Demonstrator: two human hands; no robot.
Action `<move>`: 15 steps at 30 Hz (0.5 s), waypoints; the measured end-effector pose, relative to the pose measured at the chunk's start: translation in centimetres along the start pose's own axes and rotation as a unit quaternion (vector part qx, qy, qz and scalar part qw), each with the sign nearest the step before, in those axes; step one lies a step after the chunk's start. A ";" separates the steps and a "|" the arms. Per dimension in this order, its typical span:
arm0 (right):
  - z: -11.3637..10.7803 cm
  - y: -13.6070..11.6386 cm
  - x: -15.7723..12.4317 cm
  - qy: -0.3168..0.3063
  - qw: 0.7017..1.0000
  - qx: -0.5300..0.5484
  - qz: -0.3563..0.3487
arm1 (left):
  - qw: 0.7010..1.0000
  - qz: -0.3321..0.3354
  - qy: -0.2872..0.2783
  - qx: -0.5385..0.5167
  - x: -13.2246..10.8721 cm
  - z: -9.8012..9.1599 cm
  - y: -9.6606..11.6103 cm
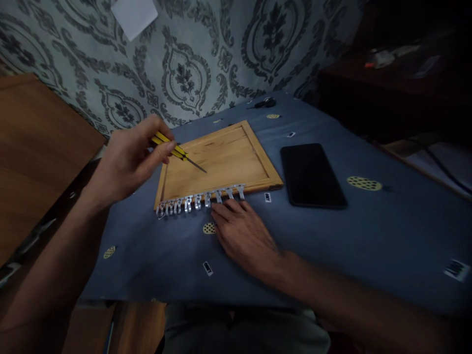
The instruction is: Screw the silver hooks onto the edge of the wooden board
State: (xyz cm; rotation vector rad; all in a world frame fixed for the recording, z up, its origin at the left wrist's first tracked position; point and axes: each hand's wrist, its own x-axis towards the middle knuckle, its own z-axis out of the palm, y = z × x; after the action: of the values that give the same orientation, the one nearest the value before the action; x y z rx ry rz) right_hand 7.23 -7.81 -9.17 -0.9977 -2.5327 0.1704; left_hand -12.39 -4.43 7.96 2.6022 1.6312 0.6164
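My left hand [138,157] is closed round a yellow screwdriver [179,151], whose thin metal shaft points down to the right over a wooden panel [217,157]. The panel has a raised frame and lies flat on a blue cloth. Along its near edge runs a metal strip with several hooks [198,200]. My right hand [245,236] rests on the cloth at this edge, its fingertips at the hooks towards the strip's right part. Whether those fingers grip a hook is too small to tell.
A black tablet [313,174] lies right of the panel on the blue cloth [398,236]. A small dark object [266,103] sits near the patterned wall. Wooden furniture [40,147] stands at the left, a dark cabinet [387,103] at the back right.
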 end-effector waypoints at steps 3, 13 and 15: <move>0.1 0.0 0.0 0.004 1.000 0.003 -0.002 | 0.997 -0.043 0.030 -0.048 -0.5 -0.1 -0.8; 0.1 0.0 0.0 -0.010 1.000 -0.001 0.001 | 0.948 -0.249 0.163 -0.110 -5.8 2.5 -8.6; 0.1 0.0 0.0 -0.009 1.000 0.004 0.003 | 0.940 -0.274 0.176 -0.100 -7.1 2.9 -10.2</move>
State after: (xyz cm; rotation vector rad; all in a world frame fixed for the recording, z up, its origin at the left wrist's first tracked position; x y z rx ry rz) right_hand 7.25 -7.83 -9.25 -1.0060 -2.5433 0.1916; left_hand -22.92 -5.33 0.89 1.8383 2.1259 1.1627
